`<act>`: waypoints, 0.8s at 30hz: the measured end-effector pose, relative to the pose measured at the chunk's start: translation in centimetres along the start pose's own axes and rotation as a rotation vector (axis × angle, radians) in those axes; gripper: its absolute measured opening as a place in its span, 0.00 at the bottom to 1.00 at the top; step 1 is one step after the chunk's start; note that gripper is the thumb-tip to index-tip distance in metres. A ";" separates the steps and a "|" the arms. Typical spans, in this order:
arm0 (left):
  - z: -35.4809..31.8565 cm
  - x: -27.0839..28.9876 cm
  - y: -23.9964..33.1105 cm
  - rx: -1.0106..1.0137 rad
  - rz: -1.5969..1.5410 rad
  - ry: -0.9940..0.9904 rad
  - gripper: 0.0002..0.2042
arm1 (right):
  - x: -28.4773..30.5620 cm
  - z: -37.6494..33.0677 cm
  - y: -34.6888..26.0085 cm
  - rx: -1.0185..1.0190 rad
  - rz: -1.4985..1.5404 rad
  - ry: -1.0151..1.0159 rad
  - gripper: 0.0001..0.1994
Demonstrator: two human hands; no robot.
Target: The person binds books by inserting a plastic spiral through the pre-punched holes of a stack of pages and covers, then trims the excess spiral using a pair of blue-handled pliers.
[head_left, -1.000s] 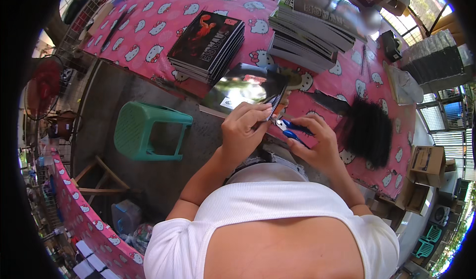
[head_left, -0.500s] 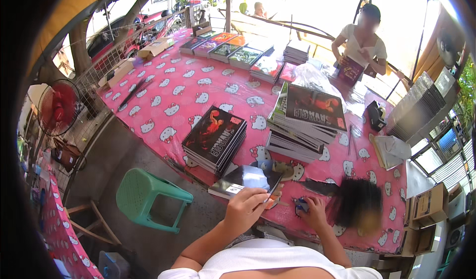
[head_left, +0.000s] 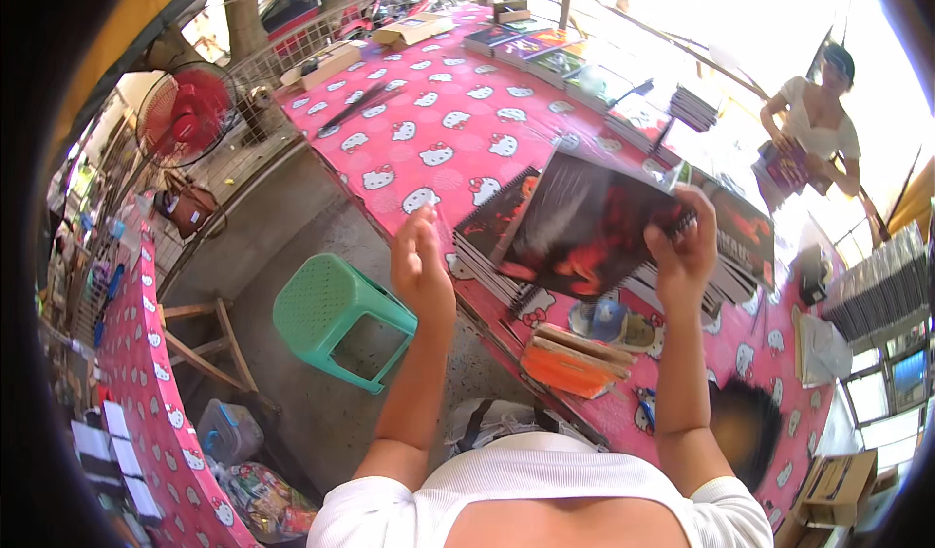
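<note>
My right hand point(head_left: 687, 251) grips a dark spiral notebook point(head_left: 584, 222) with a red flame design by its right edge. The notebook is tilted and held over a stack of similar notebooks point(head_left: 479, 256), covering much of it. To the left, above the floor beside the table edge, my left hand point(head_left: 421, 265) is open with its fingers stretched out and nothing in them. A second pile of dark notebooks point(head_left: 745, 231) stands behind my right hand. Below the held notebook lie an orange block with brown board pieces point(head_left: 577, 361) and a blue-and-tan roll-like thing point(head_left: 599, 319).
A pink patterned cloth covers the table point(head_left: 390, 163). A green stool point(head_left: 336, 300) stands on the floor at left, near a red fan point(head_left: 187, 110). Colourful notebooks point(head_left: 531, 46) line the far side. A co-worker point(head_left: 813, 124) holds a purple book. A dark bristly thing point(head_left: 745, 431) lies at right.
My right hand has left the small blue item on the table and now holds the notebook up. My left hand has let go of the notebook and moved left. The view has turned.
</note>
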State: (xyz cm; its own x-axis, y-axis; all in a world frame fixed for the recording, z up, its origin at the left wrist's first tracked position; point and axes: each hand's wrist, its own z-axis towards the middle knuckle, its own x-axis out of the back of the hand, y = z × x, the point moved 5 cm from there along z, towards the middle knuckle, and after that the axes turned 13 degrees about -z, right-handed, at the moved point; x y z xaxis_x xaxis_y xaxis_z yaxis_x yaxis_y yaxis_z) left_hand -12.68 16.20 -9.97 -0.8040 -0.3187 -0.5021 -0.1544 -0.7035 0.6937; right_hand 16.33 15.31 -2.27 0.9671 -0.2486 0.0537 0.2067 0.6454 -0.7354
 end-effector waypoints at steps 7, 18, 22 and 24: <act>-0.9 3.0 -13.8 0.427 0.112 -0.070 0.26 | -4.0 -2.0 22.8 -0.115 -0.804 -0.305 0.25; -1.4 1.8 -17.5 0.349 0.308 0.131 0.20 | -5.3 -2.4 25.0 -0.551 -0.211 0.185 0.16; -0.8 3.9 -19.1 0.371 0.187 0.127 0.18 | -5.8 -1.5 20.0 -0.217 -0.588 0.069 0.18; -0.5 4.3 -17.7 0.303 0.260 0.099 0.17 | -5.4 -1.5 16.4 0.039 -0.621 -0.017 0.22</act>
State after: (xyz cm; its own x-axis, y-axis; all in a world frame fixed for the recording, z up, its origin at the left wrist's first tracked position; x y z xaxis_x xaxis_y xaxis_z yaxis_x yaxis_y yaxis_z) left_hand -13.14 26.98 -24.69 -0.7818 -0.5307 -0.3272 -0.1278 -0.3772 0.9173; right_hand 14.23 26.15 -15.65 0.6665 -0.5749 0.4746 0.7366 0.4097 -0.5382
